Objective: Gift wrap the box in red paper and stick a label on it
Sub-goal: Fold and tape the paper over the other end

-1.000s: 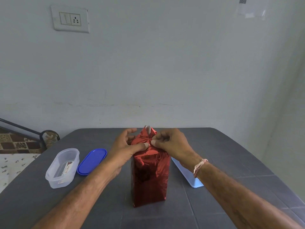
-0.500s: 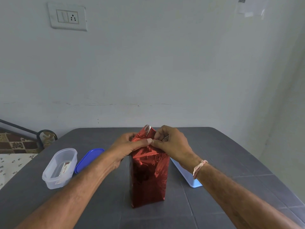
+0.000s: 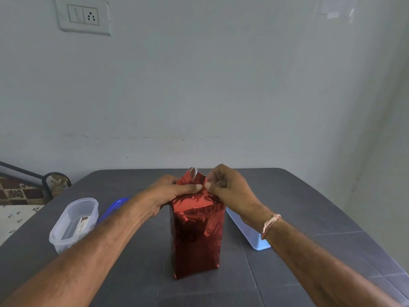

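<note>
Standing upright near the middle of the dark grey desk (image 3: pixel 309 207), the box (image 3: pixel 195 235) was covered on every visible side in shiny red foil paper (image 3: pixel 199 202), with the loose end of the paper gathered into a crumpled peak on top. A sliver of the paper's silver underside (image 3: pixel 193 172) showed at the tip of that peak. The left hand (image 3: pixel 170 191) came in from the left side, its fingers (image 3: pixel 194 186) curled around the gathered paper and the thumb pressed along the near fold. The right hand (image 3: pixel 230 189) met it from the other side, its fingers (image 3: pixel 209 186) pinching the same fold, so that the two thumbs touched tip to tip. Something thin and pale glinted among the curled right fingers, but what it was could not be told. A pale thread band (image 3: pixel 270 224) circled the right wrist. To the left of the box, apart from it, sat a clear plastic container (image 3: pixel 74 224) with a printed card (image 3: pixel 82 224) lying inside, and a blue lid (image 3: pixel 113 208) lay just beyond it, partly hidden by the left forearm. A light blue tray (image 3: pixel 250 232) rested on the desk to the right of the box, behind the right wrist. A switch plate (image 3: pixel 83 16) was fixed high on the wall.
</note>
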`<state>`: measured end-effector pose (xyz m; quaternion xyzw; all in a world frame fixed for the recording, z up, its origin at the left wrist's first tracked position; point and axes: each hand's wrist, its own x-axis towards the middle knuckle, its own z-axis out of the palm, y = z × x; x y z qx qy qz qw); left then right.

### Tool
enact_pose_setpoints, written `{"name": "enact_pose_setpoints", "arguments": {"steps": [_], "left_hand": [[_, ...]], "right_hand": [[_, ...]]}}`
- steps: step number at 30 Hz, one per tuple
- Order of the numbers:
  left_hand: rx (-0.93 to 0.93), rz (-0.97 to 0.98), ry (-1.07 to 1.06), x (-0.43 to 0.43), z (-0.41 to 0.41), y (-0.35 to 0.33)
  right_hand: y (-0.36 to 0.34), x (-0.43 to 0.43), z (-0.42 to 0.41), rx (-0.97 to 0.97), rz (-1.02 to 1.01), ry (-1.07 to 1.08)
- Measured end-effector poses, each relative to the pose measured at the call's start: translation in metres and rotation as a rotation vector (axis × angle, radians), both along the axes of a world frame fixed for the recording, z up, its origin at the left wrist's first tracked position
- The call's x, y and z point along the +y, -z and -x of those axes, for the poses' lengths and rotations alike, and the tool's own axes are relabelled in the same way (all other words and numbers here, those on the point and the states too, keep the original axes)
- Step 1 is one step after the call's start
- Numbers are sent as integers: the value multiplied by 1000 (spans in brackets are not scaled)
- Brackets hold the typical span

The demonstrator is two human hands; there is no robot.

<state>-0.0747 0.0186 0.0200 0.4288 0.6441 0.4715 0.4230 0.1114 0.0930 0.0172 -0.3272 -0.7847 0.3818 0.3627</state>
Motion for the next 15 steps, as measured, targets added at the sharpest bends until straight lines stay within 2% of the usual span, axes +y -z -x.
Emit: {"name": "enact_pose_setpoints", "arguments": {"steps": [3, 5, 9, 15], "left_hand": [[4, -16, -26, -1, 0, 2], [11, -25, -40, -1, -1, 4], [27, -56, -74, -1, -4, 7], [18, -71, -107, -3, -4, 11]], "right_hand": [[-3, 0, -15, 140, 165, -160], [0, -1, -23, 157, 191, -220], [10, 3, -26, 201, 205, -217], [23, 6, -33, 401, 318, -159]]}}
